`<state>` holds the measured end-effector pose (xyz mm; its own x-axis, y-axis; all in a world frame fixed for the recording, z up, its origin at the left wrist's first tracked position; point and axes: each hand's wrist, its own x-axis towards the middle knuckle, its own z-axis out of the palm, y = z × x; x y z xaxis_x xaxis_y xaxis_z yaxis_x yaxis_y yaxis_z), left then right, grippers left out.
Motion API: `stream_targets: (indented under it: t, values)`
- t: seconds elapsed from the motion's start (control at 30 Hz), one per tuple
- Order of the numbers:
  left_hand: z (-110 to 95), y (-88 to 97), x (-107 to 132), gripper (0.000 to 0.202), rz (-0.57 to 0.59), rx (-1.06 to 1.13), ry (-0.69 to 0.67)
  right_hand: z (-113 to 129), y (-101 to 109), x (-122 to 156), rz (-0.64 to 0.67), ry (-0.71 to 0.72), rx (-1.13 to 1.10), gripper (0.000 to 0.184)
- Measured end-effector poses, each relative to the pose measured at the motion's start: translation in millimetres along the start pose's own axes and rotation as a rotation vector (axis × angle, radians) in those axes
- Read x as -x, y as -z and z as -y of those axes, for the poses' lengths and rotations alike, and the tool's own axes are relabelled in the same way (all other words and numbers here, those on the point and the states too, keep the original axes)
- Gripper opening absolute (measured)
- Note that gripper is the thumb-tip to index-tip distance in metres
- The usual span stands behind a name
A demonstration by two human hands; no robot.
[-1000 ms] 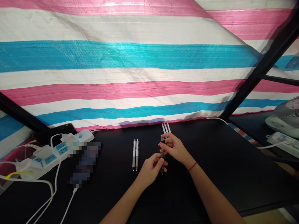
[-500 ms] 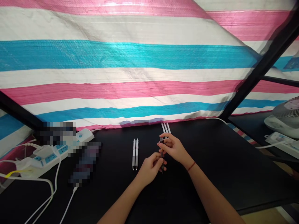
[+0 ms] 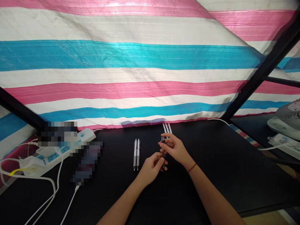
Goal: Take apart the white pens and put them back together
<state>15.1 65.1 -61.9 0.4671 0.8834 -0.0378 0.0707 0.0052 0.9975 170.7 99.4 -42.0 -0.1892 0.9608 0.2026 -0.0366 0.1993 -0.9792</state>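
Observation:
A dark pen (image 3: 163, 150) stands nearly in line with my view, tip toward me, held between both hands above the black table. My left hand (image 3: 153, 165) pinches its lower part between thumb and fingers. Around its upper part close the fingers of my right hand (image 3: 173, 148), one fingertip near the top end. Left of my hands, two white pens with grey grips (image 3: 136, 154) lie side by side, tips toward me. Beyond my right hand lie three white pens (image 3: 167, 128), their near ends hidden behind it.
On the left, a white power strip (image 3: 67, 153) carries plugs and cables, beside a blurred phone-like thing (image 3: 87, 164) on a white cable. A fan (image 3: 288, 115) and another power strip (image 3: 284, 145) are at the right. Striped sheeting (image 3: 140, 56) hangs behind the black table (image 3: 217, 162).
Both hands keep their hold on the dark pen, with barely any movement. The whole view has shifted very slightly.

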Motion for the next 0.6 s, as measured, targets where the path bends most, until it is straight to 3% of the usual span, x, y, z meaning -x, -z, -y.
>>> stream_targets:
  t: [0.17, 0.6]
  values:
    - [0.0, -0.6, 0.3, 0.027, 0.001, -0.007, -0.001, 0.7, -1.4, 1.1, -0.012, 0.032, 0.021, 0.030]
    - [0.1, -0.6, -0.5, 0.030, -0.015, 0.051, 0.027, 1.9, -1.6, -0.9, -0.028, -0.014, -0.020, 0.037]
